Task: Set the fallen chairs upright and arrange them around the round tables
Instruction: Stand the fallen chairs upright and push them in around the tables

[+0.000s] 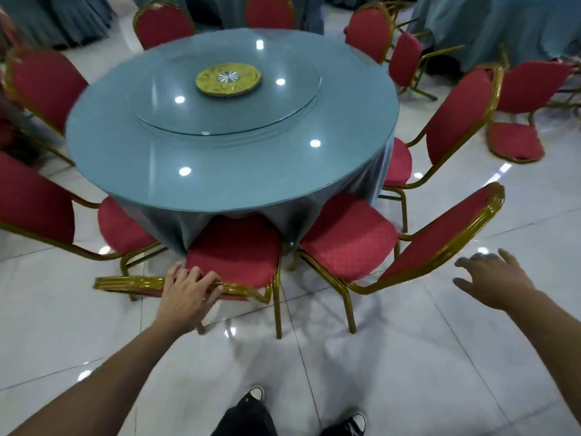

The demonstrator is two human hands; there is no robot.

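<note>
A round table (125, 171) with a blue cloth and a glass turntable (176, 111) fills the middle. Red chairs with gold frames ring it. The nearest chair (235, 250) stands upright, its seat tucked under the cloth. My left hand (188, 291) grips the gold top rail of its backrest. To its right stands another upright chair (349, 240), backrest leaning toward me. My right hand (490, 278) hovers open just right of that backrest, touching nothing. At the far right a fallen chair (522, 99) lies tipped over on the floor.
More upright red chairs (41, 83) stand along the left and far sides of the table. Other blue-draped tables (503, 23) stand at the back right and back left. The floor is glossy white tile (408, 372). My shoes (355, 423) show at the bottom.
</note>
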